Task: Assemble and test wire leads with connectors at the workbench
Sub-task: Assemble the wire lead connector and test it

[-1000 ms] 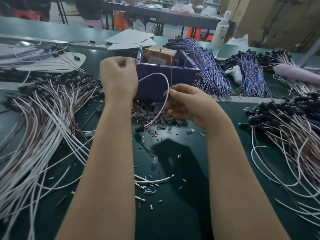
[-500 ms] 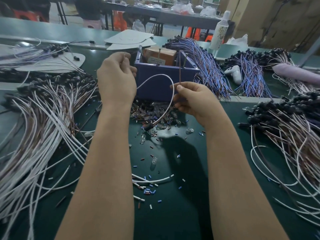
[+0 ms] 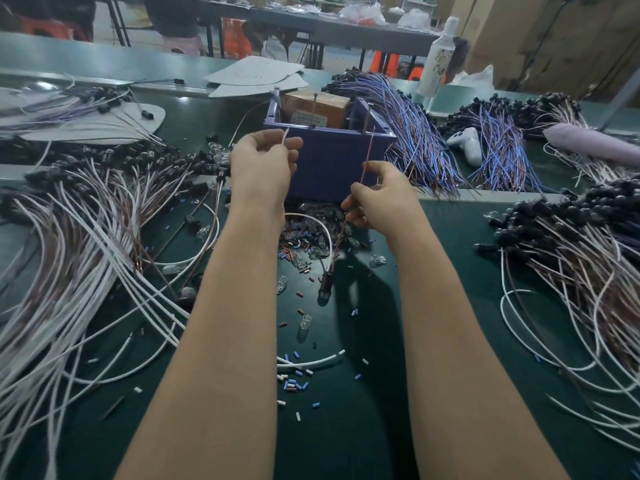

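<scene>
Hands: two, both raised over the middle of the tabletop (image 3: 346,438), in front of the purple box (image 3: 329,164).
Left hand (image 3: 263,164): fingers curled, pinching the end of one white wire (image 3: 327,233); the tip stands up just above the fingers.
Right hand (image 3: 377,197): fingers narrow, thumb and forefinger pinching one brown wire (image 3: 367,150) partway along; its upper end rises free, tilted, in front of the box.
Lead: one, made of those two wires. The white one loops down behind the left wrist and arcs across to the right; the brown one runs down from the right hand. Both meet at one black connector (image 3: 325,284), which hangs low between the forearms, near or touching the tabletop; which of the two cannot be told.
Boxes: two, the purple one and one cardboard box (image 3: 315,105) standing inside it.
White-and-brown lead heaps: two large ones, the left heap (image 3: 69,244) and the right heap (image 3: 571,258), each well apart from the hands.
Blue wire bundles: two behind, the near bundle (image 3: 412,136) just beside the box and the far bundle (image 3: 502,150) farther right.
Glass bulbs: a small pile (image 3: 308,233) under the hands, plus at least four loose ones nearby.
Sleeve bits (image 3: 292,384): many, too small to count; blue, white and red, scattered between the forearms.
White bottle (image 3: 438,53): one, upright at the back.
</scene>
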The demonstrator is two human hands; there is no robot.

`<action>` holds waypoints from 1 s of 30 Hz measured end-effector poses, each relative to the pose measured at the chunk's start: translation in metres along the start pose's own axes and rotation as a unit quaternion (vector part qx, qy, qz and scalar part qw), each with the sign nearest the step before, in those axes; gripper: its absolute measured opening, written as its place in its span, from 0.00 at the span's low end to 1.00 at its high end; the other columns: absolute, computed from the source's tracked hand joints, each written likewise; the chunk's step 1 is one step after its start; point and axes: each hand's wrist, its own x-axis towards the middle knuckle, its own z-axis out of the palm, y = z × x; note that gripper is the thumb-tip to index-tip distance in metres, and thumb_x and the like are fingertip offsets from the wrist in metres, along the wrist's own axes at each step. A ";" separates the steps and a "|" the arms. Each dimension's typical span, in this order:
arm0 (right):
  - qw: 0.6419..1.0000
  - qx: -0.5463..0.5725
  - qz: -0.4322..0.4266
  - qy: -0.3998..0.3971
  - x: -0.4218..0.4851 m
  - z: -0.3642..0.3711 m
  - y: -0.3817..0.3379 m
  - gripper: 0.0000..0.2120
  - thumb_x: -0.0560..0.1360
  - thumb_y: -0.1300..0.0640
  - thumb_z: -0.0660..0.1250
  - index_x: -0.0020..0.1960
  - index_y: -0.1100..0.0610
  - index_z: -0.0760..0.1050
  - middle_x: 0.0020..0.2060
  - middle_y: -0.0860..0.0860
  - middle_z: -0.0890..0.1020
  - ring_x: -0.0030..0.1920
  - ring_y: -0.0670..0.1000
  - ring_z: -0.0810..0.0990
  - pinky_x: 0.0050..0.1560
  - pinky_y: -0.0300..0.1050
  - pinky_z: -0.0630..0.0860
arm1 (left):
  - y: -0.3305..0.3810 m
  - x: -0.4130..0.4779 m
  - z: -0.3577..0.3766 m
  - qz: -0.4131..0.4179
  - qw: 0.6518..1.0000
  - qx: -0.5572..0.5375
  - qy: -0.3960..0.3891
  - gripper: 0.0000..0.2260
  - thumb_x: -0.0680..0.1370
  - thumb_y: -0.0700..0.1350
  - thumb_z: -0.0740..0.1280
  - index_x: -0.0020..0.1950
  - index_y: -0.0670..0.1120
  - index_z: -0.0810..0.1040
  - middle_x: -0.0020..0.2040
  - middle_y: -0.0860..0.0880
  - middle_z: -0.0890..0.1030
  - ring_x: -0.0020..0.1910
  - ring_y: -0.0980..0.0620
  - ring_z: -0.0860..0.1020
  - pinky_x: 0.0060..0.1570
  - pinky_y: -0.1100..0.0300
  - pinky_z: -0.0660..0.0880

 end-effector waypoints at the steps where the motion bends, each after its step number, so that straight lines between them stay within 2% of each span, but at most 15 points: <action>1: 1.000 -0.002 0.000 0.002 0.000 0.000 0.001 0.19 0.80 0.64 0.58 0.70 0.56 0.62 0.33 0.52 0.80 0.25 0.46 0.76 0.30 0.40 0.73 | 0.000 0.000 0.000 0.001 1.000 -0.011 -0.008 0.11 0.80 0.31 0.55 0.46 0.47 0.69 0.40 0.50 0.79 0.36 0.60 0.75 0.39 0.70 0.75; 3: 1.000 -0.005 -0.004 0.006 0.000 0.000 0.001 0.19 0.79 0.64 0.58 0.70 0.56 0.62 0.33 0.52 0.80 0.25 0.47 0.76 0.30 0.40 0.73 | -0.002 -0.002 0.001 0.010 0.999 -0.027 -0.016 0.11 0.80 0.31 0.57 0.46 0.46 0.69 0.40 0.48 0.80 0.35 0.60 0.78 0.41 0.70 0.77; 7: 1.000 -0.012 -0.011 0.004 0.000 0.000 0.003 0.20 0.79 0.63 0.58 0.70 0.55 0.65 0.32 0.52 0.81 0.25 0.45 0.76 0.30 0.39 0.73 | -0.007 -0.002 0.001 0.038 0.999 -0.007 0.008 0.09 0.80 0.32 0.59 0.45 0.44 0.72 0.39 0.47 0.80 0.34 0.60 0.81 0.38 0.71 0.76; 11: 1.000 -0.010 -0.008 0.004 0.001 0.001 0.004 0.19 0.79 0.63 0.58 0.69 0.54 0.66 0.32 0.52 0.81 0.26 0.46 0.77 0.31 0.40 0.73 | -0.013 -0.001 0.003 0.019 0.998 -0.038 0.042 0.06 0.79 0.32 0.61 0.46 0.41 0.74 0.39 0.47 0.80 0.35 0.59 0.81 0.38 0.70 0.76; 14: 1.000 -0.018 -0.010 0.009 0.001 0.002 0.005 0.17 0.79 0.62 0.59 0.67 0.54 0.68 0.31 0.52 0.81 0.25 0.46 0.76 0.31 0.40 0.73 | -0.015 -0.003 0.004 0.000 0.998 -0.055 0.040 0.07 0.80 0.34 0.61 0.44 0.44 0.73 0.39 0.48 0.79 0.31 0.61 0.80 0.36 0.69 0.77; 20: 0.999 -0.036 -0.025 0.024 0.002 0.002 0.006 0.16 0.79 0.62 0.58 0.66 0.56 0.70 0.29 0.50 0.80 0.22 0.42 0.74 0.28 0.36 0.70 | -0.016 -0.001 0.003 -0.010 0.999 -0.013 0.034 0.06 0.80 0.37 0.62 0.46 0.47 0.72 0.39 0.52 0.80 0.33 0.61 0.76 0.34 0.70 0.74; 26: 0.996 -0.042 -0.051 0.065 0.003 0.003 0.007 0.18 0.79 0.63 0.58 0.68 0.59 0.69 0.29 0.49 0.78 0.31 0.45 0.76 0.42 0.44 0.76 | -0.011 0.000 0.001 -0.050 0.996 -0.070 0.038 0.09 0.79 0.33 0.58 0.46 0.46 0.72 0.41 0.50 0.80 0.37 0.59 0.76 0.39 0.68 0.75; 30: 0.995 -0.049 -0.067 0.061 0.002 0.004 0.006 0.17 0.79 0.62 0.58 0.68 0.57 0.70 0.30 0.48 0.78 0.32 0.45 0.77 0.40 0.41 0.74 | -0.010 0.000 0.000 -0.042 0.998 -0.030 0.025 0.07 0.79 0.35 0.60 0.52 0.46 0.72 0.40 0.53 0.81 0.38 0.59 0.76 0.39 0.67 0.74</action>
